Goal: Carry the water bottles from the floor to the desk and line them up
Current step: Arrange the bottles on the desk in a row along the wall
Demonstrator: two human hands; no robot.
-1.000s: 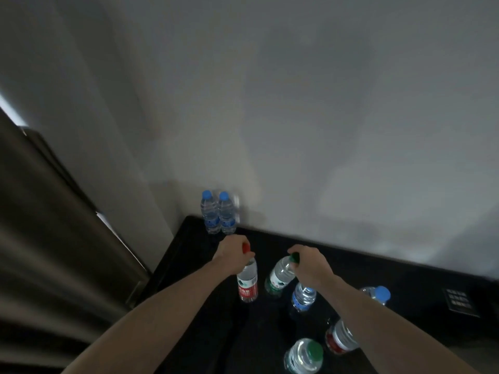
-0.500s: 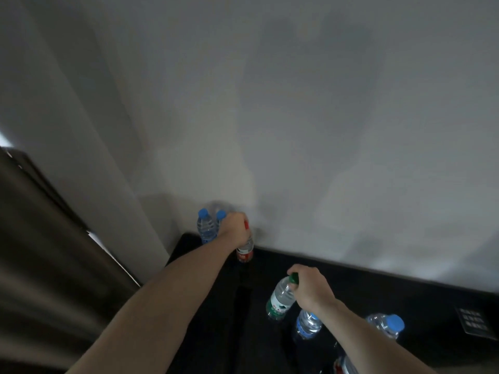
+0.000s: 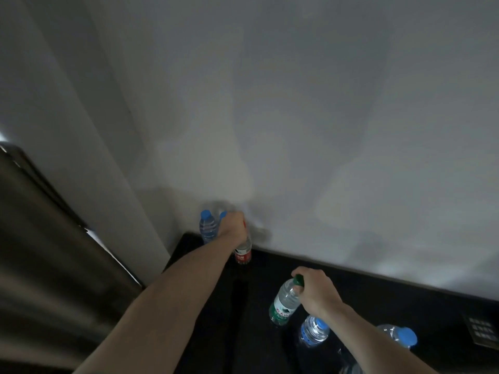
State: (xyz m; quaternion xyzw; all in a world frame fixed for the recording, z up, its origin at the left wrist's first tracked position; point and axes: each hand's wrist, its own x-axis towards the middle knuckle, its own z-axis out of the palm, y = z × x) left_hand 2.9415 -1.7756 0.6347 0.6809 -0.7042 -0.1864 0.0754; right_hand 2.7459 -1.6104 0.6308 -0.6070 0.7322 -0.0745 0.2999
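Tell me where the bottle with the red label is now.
In the head view, the red-label bottle is at the desk's far left corner by the wall, gripped by the left hand, beside the blue-capped bottles.

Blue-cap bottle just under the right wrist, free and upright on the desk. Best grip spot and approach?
Probably the neck just under the cap, from above. The blue-cap bottle stands upright with its cap up and clear, while the green-label bottle in the right hand and another blue-cap bottle crowd its sides, so a side grasp on the body looks tight.
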